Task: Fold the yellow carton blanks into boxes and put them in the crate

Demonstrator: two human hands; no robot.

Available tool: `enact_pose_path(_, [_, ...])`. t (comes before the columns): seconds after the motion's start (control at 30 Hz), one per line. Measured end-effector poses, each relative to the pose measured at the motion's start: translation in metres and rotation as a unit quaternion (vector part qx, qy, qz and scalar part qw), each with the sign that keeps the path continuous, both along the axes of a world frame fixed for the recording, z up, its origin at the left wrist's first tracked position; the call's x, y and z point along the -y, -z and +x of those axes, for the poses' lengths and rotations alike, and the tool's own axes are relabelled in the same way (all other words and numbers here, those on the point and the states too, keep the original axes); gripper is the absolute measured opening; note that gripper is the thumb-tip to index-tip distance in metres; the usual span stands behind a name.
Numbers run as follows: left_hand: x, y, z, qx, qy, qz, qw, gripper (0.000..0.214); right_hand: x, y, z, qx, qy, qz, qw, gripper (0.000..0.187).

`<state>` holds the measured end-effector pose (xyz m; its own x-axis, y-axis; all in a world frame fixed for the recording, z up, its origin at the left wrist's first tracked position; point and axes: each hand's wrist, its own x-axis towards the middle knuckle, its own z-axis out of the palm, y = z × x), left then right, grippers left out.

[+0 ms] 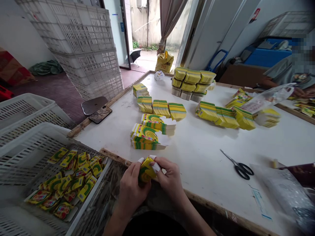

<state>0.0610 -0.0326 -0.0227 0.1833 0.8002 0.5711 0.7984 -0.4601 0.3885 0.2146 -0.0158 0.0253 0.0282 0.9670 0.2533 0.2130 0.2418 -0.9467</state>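
Note:
Over the table's near edge, my left hand (133, 186) and my right hand (171, 175) hold a small yellow and green printed carton (145, 172) between them. My left fingers wrap round its left side. At its upper right end, the right thumb and fingertips pinch it. White tape covers several of my fingertips. Just beyond my hands lie two stacks of flattened cartons, a nearer stack (147, 137) and a farther stack (157, 123), with white flaps to the right.
A white crate (98, 193) at left holds several yellow cartons (71, 178). A phone (100, 114) lies at the table's left edge. Carton bundles (193, 82) stand farther back. Scissors (240, 167) and clear plastic (283, 193) lie right. Another person (283, 73) sits at far right.

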Motion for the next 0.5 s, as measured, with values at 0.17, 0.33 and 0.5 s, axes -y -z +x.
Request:
enact_pose_path(0.17, [0.002, 0.001, 0.001, 0.0, 0.003, -0.015, 1.0, 0.057, -0.006, -0.005, -0.003, -0.033, 0.024, -0.002, 0.999, 0.016])
enact_pose_path(0.33, [0.006, 0.001, 0.003, 0.043, 0.013, -0.06, 0.997, 0.058, -0.004, -0.003, -0.004, -0.047, 0.022, -0.005, 0.999, 0.016])
enact_pose_path(0.5, [0.003, -0.009, 0.002, 0.07, -0.002, -0.088, 0.994, 0.053, 0.006, 0.01, 0.0, -0.081, 0.029, -0.035, 0.996, 0.012])
